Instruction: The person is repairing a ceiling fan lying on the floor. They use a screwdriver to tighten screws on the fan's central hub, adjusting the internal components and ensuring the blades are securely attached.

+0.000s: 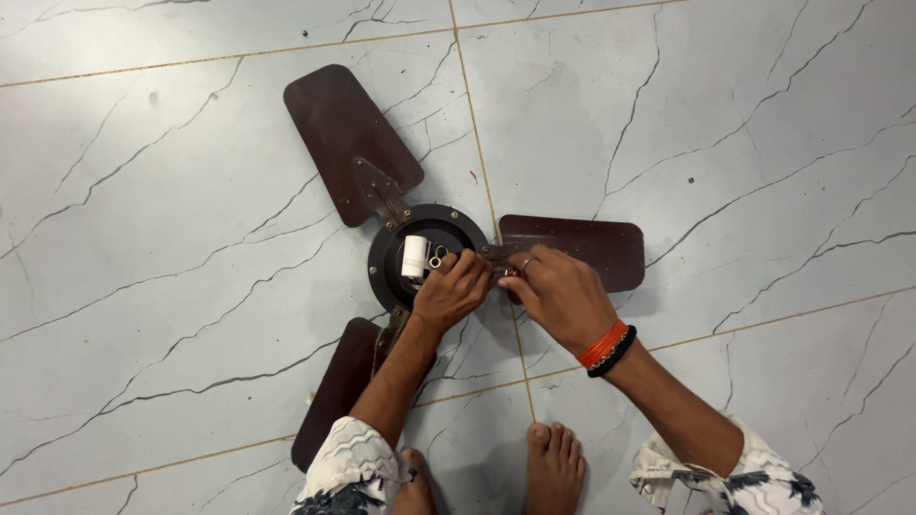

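Ceiling fan [420, 253] flat on the pale marble floor [744, 124], three dark brown blades spread out from a round black middle. One blade [348, 138] toward 11 o'clock, one blade [587, 250] toward 3 o'clock, one blade [339, 391] toward 7 o'clock, partly under the left arm. Small white tube part [414, 257] standing in the black middle, a little metal ring [436, 259] just beside it at 3 o'clock. Left hand [451, 291] curled narrow at the 4 o'clock edge of the middle, fingertips pinched together; right hand [561, 296] curled narrow too, touching the metal arm of the 3 o'clock blade. Something tiny and reddish between the two hands, too small to tell what, so cannot tell for sure what either holds. Orange and black bands [607, 348] on the right wrist, bare feet [558, 467] at 6 o'clock. Probably heavy in the middle and stiff all over, blades thin, smooth and a bit slippery, likely to bend if pulled by the tips. Best grabbed by the round black middle or the metal arms, not the blade ends.
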